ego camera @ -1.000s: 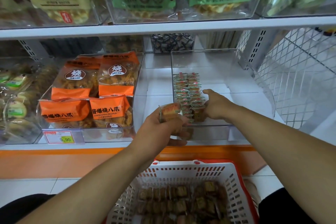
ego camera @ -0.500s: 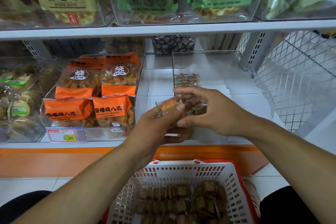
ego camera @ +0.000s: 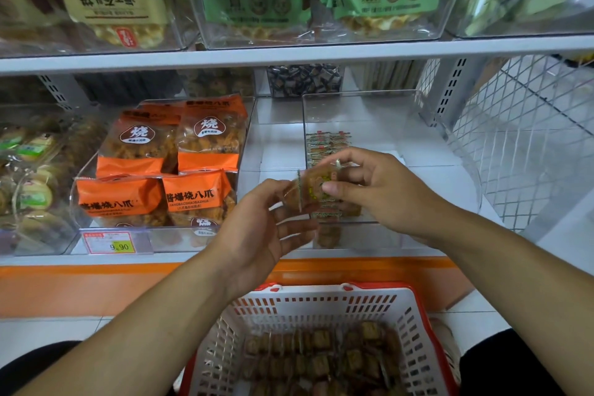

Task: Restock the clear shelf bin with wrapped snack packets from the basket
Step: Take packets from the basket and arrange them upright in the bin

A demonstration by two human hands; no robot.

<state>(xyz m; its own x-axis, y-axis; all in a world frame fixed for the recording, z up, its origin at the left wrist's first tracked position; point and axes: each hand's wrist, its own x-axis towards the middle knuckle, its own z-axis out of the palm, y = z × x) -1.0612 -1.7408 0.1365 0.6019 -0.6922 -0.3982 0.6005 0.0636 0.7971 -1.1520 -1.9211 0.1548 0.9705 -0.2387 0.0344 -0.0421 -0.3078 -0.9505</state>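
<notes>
a: what's different from a second ago?

b: the right hand [ego camera: 376, 193] was down inside the clear bin [ego camera: 427, 151] then, at the row of packets [ego camera: 326, 145]. now it is out and pinching a wrapped snack packet [ego camera: 313, 188] between thumb and fingertips, just in front of the bin's near wall.

a: and the left hand [ego camera: 254, 228]?

b: it had the packets a second ago. now its fingers are loosening, fingertips close against the packet's left edge; whether it grips a second one i cannot tell, it's blurred there.

a: so a handover.

b: looks like one, left to right. the packet sits between the two hands, above the bin's front, with the row just beyond the pinch.

a: what next for the task?

b: likely the right hand stands it at the near end of the row. the basket [ego camera: 414, 325] below both wrists holds plenty more, and most of the bin to the right of the pinch is bare.
</notes>
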